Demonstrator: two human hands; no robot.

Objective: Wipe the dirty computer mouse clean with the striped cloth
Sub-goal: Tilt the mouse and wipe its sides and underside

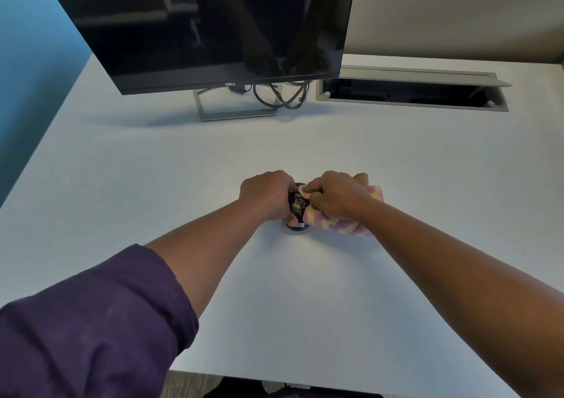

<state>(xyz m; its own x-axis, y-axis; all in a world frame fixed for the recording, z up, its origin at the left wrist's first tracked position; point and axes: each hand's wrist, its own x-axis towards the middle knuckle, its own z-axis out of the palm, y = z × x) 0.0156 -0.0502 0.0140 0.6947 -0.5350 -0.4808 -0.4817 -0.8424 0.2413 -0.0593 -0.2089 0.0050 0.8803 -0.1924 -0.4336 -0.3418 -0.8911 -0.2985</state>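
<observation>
The person wears a dark purple, soft-looking long sleeve (pixel 91 321) on the left arm, pushed up and bunched in folds near the elbow. The right forearm (pixel 457 275) is bare, and both hands carry no rings or watch.

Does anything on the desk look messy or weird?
Yes. The black mouse, held by the left hand, has pale crusty specks on its top. The right hand presses the striped cloth against it. Behind the monitor, the cable hatch is open.

Head-height wide view, forward and down over desk (pixel 152 184), hands seemingly near centre.
</observation>
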